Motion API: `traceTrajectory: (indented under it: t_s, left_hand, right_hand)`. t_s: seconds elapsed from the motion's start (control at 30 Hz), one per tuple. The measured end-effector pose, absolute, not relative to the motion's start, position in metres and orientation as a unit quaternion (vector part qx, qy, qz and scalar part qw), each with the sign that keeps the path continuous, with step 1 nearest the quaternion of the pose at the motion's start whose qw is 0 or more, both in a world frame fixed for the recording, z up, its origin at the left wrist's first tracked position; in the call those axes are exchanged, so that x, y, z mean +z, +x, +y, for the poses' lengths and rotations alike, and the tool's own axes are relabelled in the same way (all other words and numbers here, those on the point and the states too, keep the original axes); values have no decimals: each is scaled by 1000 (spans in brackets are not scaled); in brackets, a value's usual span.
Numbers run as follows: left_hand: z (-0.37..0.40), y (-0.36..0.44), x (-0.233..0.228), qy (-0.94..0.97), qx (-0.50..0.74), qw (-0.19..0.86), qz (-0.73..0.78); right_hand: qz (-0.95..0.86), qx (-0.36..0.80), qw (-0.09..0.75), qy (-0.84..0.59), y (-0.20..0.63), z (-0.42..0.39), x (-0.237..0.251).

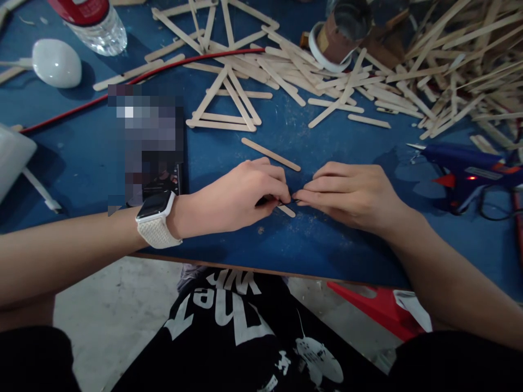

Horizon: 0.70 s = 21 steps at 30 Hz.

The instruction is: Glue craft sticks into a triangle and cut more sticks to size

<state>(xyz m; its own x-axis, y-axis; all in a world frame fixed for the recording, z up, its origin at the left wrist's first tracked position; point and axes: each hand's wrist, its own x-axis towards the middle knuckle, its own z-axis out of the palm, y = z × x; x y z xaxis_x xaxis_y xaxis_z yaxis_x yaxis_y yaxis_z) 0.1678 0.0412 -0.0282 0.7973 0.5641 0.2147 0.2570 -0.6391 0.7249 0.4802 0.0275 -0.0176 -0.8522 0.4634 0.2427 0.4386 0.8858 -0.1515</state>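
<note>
My left hand [261, 188], a watch on its wrist, is closed with thumb and fingers pinched low over the blue tabletop. From under its fingertips shows the end of a wooden craft stick [287, 211]. Just to the right, my right hand [351, 190] has its fingertips pressed together near that stick; a tiny dark thing at the tips is too small to name. Another craft stick [271, 154] lies loose beyond both hands. Farther off rests a triangular frame of craft sticks [224, 126].
A blue glue gun [469, 169] with a lit red light lies at right. Heaped craft sticks [433, 81] and a brown cup [341, 35] are at the back. At left are a phone [163, 179], a red cable [81, 110], a bottle [106, 35] and a white charger [14, 163].
</note>
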Motion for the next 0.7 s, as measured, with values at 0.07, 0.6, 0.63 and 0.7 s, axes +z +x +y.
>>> traceTrajectory:
  t_s: [0.07,0.6,0.63,0.7]
  left_hand:
    - [41,168,-29,878,220,356,232]
    - [42,167,-26,877,228,361,223]
    - [42,167,-27,877,226,361,224]
    - [41,168,-28,875,229,361,226]
  right_hand:
    - [-961,34,142,-236,479,26,-18]
    - [-964,4,176,-197,465,25,-13]
    - [-965,8,175,-197,467,26,-13]
    - [-965,11,173,-198,469,28,-12]
